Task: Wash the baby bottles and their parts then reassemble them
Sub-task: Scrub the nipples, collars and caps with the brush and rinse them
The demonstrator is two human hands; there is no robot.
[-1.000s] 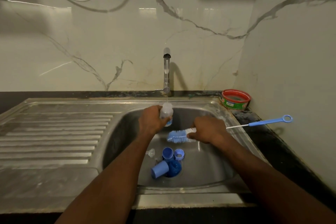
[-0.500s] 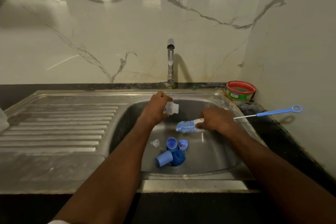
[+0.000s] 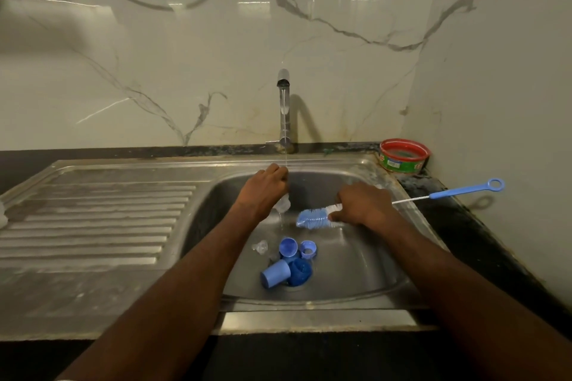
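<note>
At the near side of the stainless-steel sink basin (image 3: pixel 365 269), a cluster of blue plastic bottle parts lies around the drain: a pale blue cylindrical cap (image 3: pixel 275 273) on its side with its open mouth towards the camera and left, a darker blue domed piece (image 3: pixel 301 270) just beside it, an upright round blue cup-shaped cap (image 3: pixel 288 247) and a small blue screw ring (image 3: pixel 308 249) with its opening facing up. A small clear silicone teat (image 3: pixel 260 246) sits just left of them on the wet metal.

Farther in, the right hand (image 3: pixel 363 206) curls round the bristled end of a long bottle brush (image 3: pixel 315 217); its blue and white bristle head points left, its long axis runs left to right and slightly away, and the thin wire stem ends in a blue plastic handle with a ring (image 3: pixel 465 191) resting over the dark countertop (image 3: pixel 464 226) at right. The left hand (image 3: pixel 263 192) is closed round a small clear plastic baby bottle (image 3: pixel 283 205), held mouth-down under a thin stream of water; only its lower end shows below the fingers.

The ribbed steel draining board (image 3: pixel 93 219) stretches left. Beyond stands the slim upright chrome tap (image 3: pixel 283 108), a round red and green tub (image 3: pixel 404 155) in the corner, and glossy white veined marble wall panels (image 3: pixel 185 71)
</note>
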